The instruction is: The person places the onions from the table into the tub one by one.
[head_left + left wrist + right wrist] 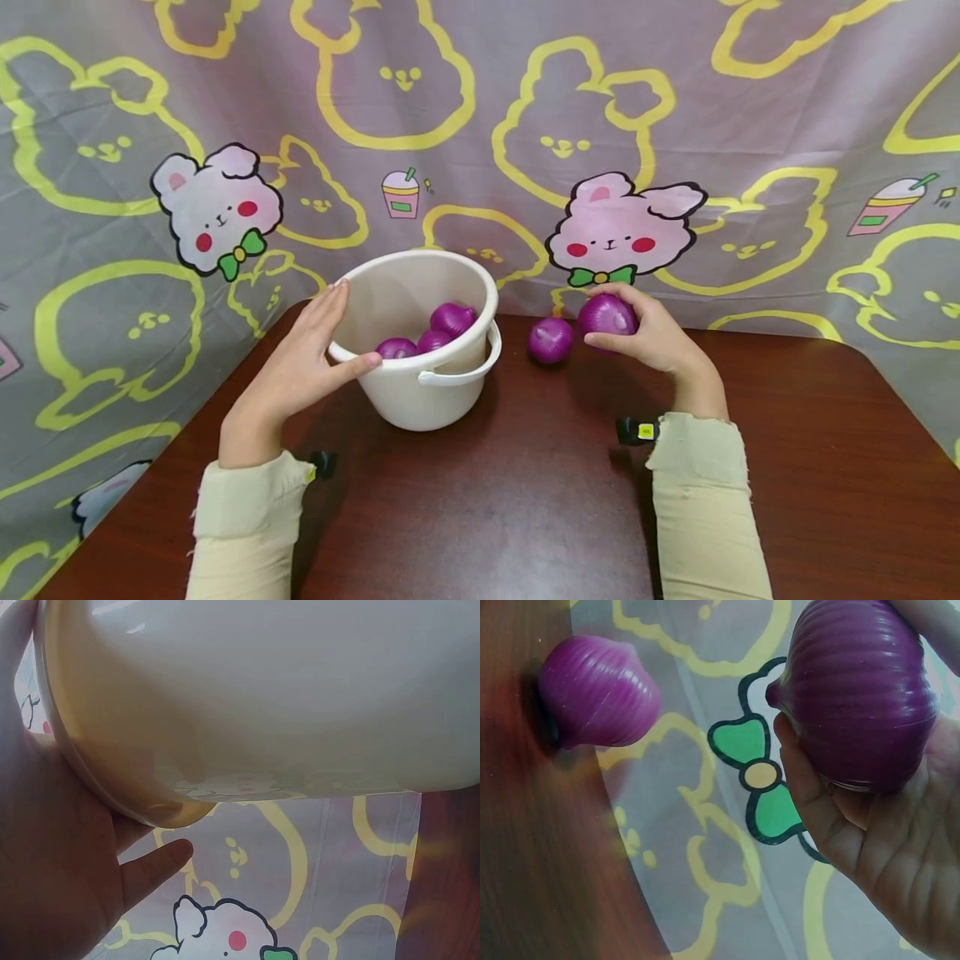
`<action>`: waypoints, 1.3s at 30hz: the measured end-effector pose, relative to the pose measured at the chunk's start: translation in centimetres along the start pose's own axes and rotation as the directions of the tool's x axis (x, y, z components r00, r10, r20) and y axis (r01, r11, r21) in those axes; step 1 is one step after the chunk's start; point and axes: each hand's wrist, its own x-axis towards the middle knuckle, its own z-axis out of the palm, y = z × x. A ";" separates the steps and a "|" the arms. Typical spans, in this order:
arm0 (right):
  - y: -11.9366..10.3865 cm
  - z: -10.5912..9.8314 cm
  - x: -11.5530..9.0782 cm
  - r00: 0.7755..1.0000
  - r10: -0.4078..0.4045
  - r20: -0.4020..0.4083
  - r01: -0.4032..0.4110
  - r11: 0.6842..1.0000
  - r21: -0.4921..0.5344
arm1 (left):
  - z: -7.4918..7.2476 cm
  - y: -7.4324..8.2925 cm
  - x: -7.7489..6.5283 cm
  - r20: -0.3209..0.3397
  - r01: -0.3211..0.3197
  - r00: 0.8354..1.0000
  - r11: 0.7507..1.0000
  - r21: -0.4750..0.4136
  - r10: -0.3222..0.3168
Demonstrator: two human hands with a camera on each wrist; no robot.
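Note:
A white bucket [423,400] stands on the table with three purple onions [453,319] visible inside. My left hand [300,358] holds its rim from the left side, fingers at the far left edge and thumb across the near edge. In the left wrist view the bucket's outer wall [285,697] fills the upper part, beside the hand [60,840]. Raised above the tabletop, a purple onion [603,321] is gripped by my right hand [656,333] between thumb and fingers. Just left of it, another purple onion [551,341] rests on the table, apart from the hand.
The dark brown wooden table [510,517] runs back to a hanging cloth [480,183] printed with cartoon bears and rabbits. The bucket's white handle [468,379] hangs down at its front right. Small black wrist devices [630,431] sit at both sleeves.

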 end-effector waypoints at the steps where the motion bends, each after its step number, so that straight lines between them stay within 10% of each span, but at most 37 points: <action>1: -0.1 0.0 0.0 1.000 0.000 -0.004 0.000 1.000 0.002 | 0.0 0.0 0.0 0.000 -0.002 1.000 1.000 0.000 0.002; 39: -3.3 0.0 -0.7 0.997 -0.058 -0.041 0.056 0.997 -0.048 | 0.0 0.0 0.0 -0.006 -0.012 1.000 1.000 0.014 0.012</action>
